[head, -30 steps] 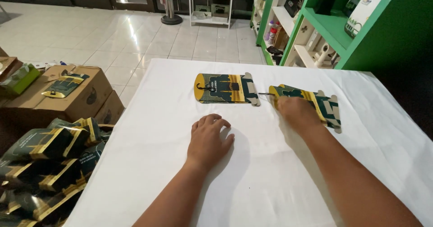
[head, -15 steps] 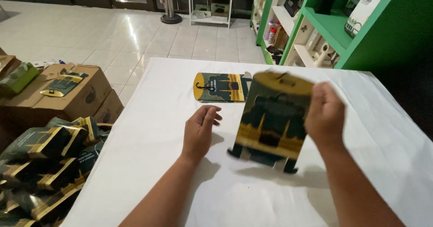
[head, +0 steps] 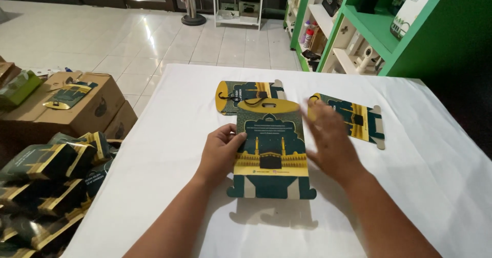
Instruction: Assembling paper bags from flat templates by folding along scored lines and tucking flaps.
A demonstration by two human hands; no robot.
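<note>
green-and-gold folded boxes [head: 46, 181] are piling up at far left beside a brown carton [head: 77, 109]. left hand [head: 221, 153] is pinching the left edge of a flat green-and-gold box blank [head: 270, 150], holding it upright over the white bench [head: 169, 135]. right hand [head: 333, 140] is pressing flat, fingers spread, against its right side. two more blanks are lying behind: one [head: 246, 91], another [head: 361, 119].

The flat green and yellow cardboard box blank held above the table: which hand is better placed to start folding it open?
Probably the left hand: its fingers already grip the left edge of the green and yellow cardboard box blank. The right hand is open and blurred beside the right edge.
</note>
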